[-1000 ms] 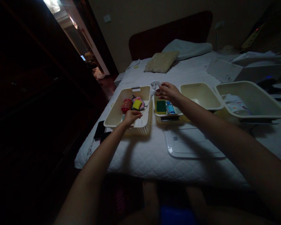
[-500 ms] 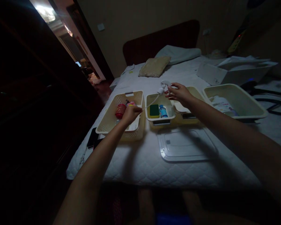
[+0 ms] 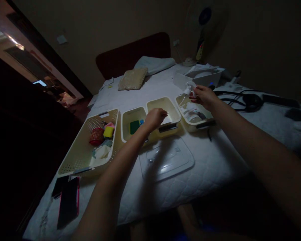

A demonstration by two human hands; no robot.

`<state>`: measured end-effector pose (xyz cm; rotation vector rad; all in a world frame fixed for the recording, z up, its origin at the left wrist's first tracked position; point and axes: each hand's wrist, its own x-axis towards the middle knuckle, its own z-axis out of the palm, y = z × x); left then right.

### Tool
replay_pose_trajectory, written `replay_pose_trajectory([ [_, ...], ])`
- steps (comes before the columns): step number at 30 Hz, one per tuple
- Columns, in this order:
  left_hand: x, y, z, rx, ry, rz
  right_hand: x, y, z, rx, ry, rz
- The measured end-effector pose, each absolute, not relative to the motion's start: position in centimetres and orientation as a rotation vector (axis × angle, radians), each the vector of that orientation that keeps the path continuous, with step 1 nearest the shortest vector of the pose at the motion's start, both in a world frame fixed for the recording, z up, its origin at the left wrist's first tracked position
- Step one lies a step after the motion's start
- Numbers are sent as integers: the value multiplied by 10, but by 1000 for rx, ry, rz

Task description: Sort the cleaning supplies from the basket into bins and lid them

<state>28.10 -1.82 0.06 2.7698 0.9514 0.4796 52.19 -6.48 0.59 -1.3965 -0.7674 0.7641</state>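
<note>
Gripping a white spray head [image 3: 189, 88] with the right hand [image 3: 205, 96] near a cream tub [image 3: 208, 113] and pinching, apparently, its thin tube [image 3: 182, 100] with the left hand [image 3: 155, 118].

White spray nozzle [image 3: 190, 87] is held up by the right hand [image 3: 205, 96] above the right bin [image 3: 208, 118]; a white bottle [image 3: 192, 112] is contained there. Left hand [image 3: 155, 118] is held over the middle bin [image 3: 160, 104], fingertips pinched; whether the nozzle's tube is gripped can't be told. Green sponge [image 3: 134, 127] is stored in the left bin [image 3: 125, 124]. Red container [image 3: 96, 136] and yellow sponge [image 3: 108, 132] are held in the perforated basket [image 3: 75, 152]. Clear lid [image 3: 172, 162] is laid flat on the bed [image 3: 203, 170].
</note>
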Motion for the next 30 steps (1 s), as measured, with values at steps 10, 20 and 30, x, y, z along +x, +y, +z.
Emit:
replay_pose_trajectory([
  [10, 378, -39, -4, 3106, 736, 106, 582, -58, -5, -1578, -922, 534],
  [20, 423, -40, -34, 3044, 686, 59, 587, -45, -38, -2018, -1302, 125],
  [30, 449, -26, -52, 2976, 707, 275, 575, -54, -70, -2302, -1540, -73],
])
